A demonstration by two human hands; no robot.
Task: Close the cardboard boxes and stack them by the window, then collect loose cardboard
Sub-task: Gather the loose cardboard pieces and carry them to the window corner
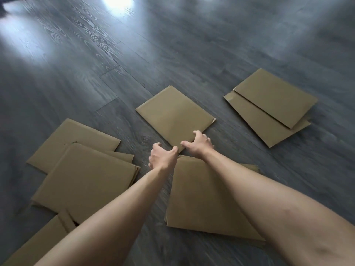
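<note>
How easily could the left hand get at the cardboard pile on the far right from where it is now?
Probably not easily. The left hand hovers by the middle sheet, and the right hand and its forearm lie between it and the far-right pile. The right hand looks better placed.

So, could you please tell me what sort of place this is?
Probably an indoor room at home, though I cannot be sure: a dark wood-grain plank floor, bright light glare on it, and flat cardboard pieces scattered about.

Under my hands the cardboard sheet [173, 114] looks matt, smooth brown paperboard (edges slightly ragged); the floor [96, 73] is glossy grey wood-grain.
</note>
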